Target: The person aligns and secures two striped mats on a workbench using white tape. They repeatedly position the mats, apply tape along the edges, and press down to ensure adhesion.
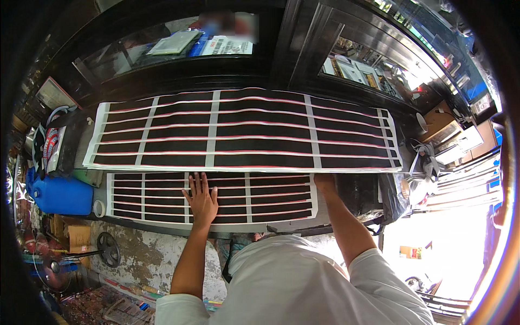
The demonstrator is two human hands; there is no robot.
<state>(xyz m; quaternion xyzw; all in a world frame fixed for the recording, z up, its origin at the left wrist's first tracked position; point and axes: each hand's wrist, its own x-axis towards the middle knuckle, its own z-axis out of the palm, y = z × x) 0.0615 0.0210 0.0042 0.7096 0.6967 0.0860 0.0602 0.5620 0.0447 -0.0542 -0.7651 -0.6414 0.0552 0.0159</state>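
Black striped sheet, the nearer of two striped layers, was spread directly beneath the left hand, its long axis running left to right, across the line of that forearm. Its surface was met by that hand a little left of its middle; the fingers were spread and pointed away from the body, with nothing seen gripped. The larger striped stack was laid just beyond the left fingertips, roughly parallel to the sheet; whether its front edge was touched by them could not be told. The right hand was placed just beside the sheet's right end, farther from its middle than the left; its fingers were partly hidden near the stack's front edge, so whether anything was held could not be told. A blue jug was seen well left of the left hand, and a black plastic bag right of the right hand.
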